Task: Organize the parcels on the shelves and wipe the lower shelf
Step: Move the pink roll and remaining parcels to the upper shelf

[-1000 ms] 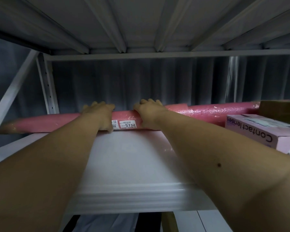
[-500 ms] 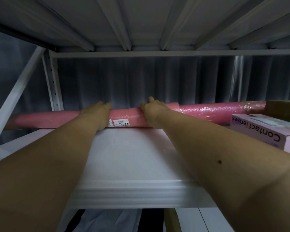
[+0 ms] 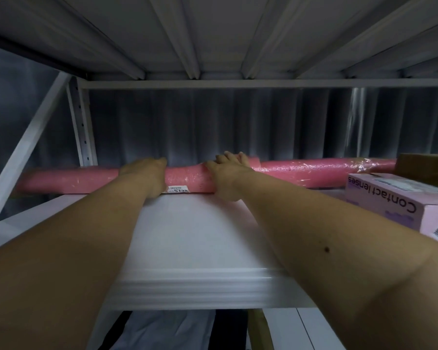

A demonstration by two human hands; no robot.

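Reaching far into the shelf, my left hand [image 3: 143,176] and my right hand [image 3: 228,176] both lie on the same pink roll [image 3: 185,179], which rests along the back edge of the white shelf board [image 3: 195,236]. The left hand is laid over the top of the roll with the fingers curved down behind it, so I cannot tell how firmly it grips. The right hand is also placed on the roll, its fingers [image 3: 232,156] spread over the top, flat and pressing more than closing. Between the two hands I see a small white label [image 3: 178,190] on the lower side of the roll, with printed digits. A second pink roll [image 3: 326,173], wrapped in shiny film, lies just beside the first one to the right, also along the back. Further right stands a pink box [image 3: 395,200] with the words "Contact lenses", and behind it a brown carton [image 3: 425,165] is partly visible. Behind the rolls hangs a dark grey pleated wall [image 3: 213,127]. At the left a white metal upright [image 3: 82,127] with holes carries the shelf above [image 3: 213,34].
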